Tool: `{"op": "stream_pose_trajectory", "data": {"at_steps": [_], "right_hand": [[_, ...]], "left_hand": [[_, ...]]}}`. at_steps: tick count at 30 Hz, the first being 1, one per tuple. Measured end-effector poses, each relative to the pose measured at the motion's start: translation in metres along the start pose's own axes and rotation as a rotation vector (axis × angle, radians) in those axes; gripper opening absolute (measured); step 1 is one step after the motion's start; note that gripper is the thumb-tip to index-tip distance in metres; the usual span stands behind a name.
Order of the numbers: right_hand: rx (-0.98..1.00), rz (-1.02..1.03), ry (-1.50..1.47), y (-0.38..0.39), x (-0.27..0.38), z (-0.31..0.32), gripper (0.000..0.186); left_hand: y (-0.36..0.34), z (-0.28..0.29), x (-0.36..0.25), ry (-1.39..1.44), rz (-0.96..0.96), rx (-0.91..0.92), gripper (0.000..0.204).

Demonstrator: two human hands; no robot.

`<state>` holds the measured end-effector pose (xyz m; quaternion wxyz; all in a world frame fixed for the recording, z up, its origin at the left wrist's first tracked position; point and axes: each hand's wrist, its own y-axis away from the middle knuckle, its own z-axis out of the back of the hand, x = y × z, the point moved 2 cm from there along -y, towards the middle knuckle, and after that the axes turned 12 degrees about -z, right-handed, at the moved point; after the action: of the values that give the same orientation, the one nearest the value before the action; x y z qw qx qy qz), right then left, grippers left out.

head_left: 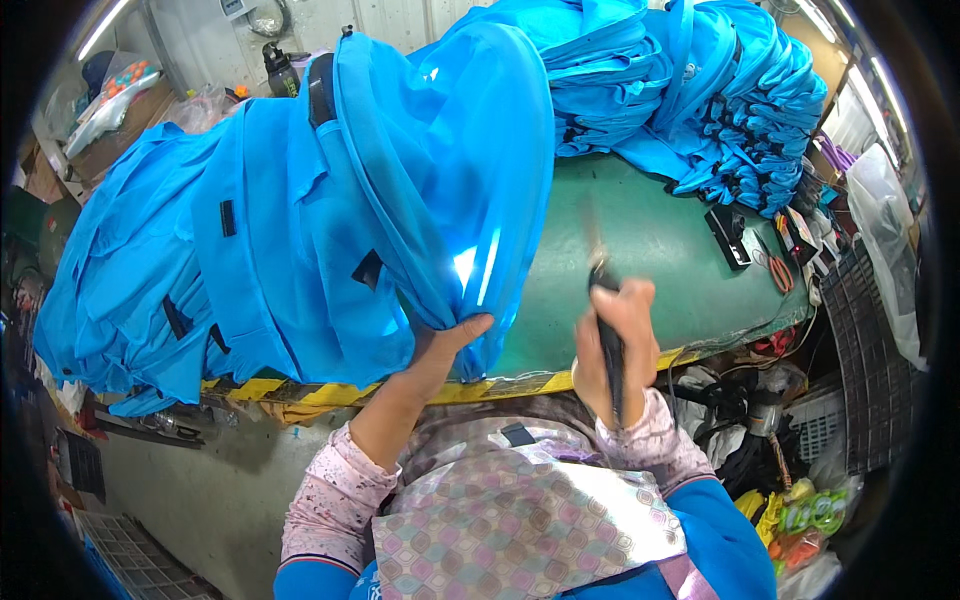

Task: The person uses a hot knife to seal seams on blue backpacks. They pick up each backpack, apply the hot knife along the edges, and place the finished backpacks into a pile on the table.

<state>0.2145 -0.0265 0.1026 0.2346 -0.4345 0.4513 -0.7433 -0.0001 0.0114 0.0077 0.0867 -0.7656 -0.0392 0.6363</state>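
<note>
My left hand (445, 345) grips the lower edge of a bright blue fabric piece (440, 130). The cloth rises from my fingers in a wide curved loop, with a piped seam and black tabs along it. To the right, my right hand (625, 345) is closed around a slim black-handled tool (608, 335). Its thin metal tip points away from me over the green tabletop, smeared by motion, so its exact kind is unclear. The tool is apart from the cloth.
More blue fabric pieces (150, 270) lie heaped at the left. Another stack of blue fabric pieces (620, 70) fills the back right. Orange-handled scissors (775, 268) and a black box (728, 236) lie on the green table (570, 230). A dark bottle (280, 72) stands behind.
</note>
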Motion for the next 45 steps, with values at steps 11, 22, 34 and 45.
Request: {"op": "stream_pose_trajectory", "data": {"at_steps": [11,22,34,45], "right_hand": [[0.11,0.246,0.127,0.043,-0.003,-0.015,0.035],[0.193,0.051,0.005,0.024,-0.005,-0.013,0.038],[0.248,0.241,0.177,-0.007,-0.04,-0.06,0.057],[0.233,-0.059,-0.365,0.014,-0.015,-0.104,0.059]], "left_hand": [[-0.007,0.0,0.014,0.205,0.011,0.049,0.054],[-0.005,-0.006,0.014,0.122,0.034,0.074,0.048],[0.026,-0.001,-0.021,0.037,-0.197,-0.224,0.057],[0.018,0.002,-0.001,0.176,-0.157,-0.087,0.045]]}}
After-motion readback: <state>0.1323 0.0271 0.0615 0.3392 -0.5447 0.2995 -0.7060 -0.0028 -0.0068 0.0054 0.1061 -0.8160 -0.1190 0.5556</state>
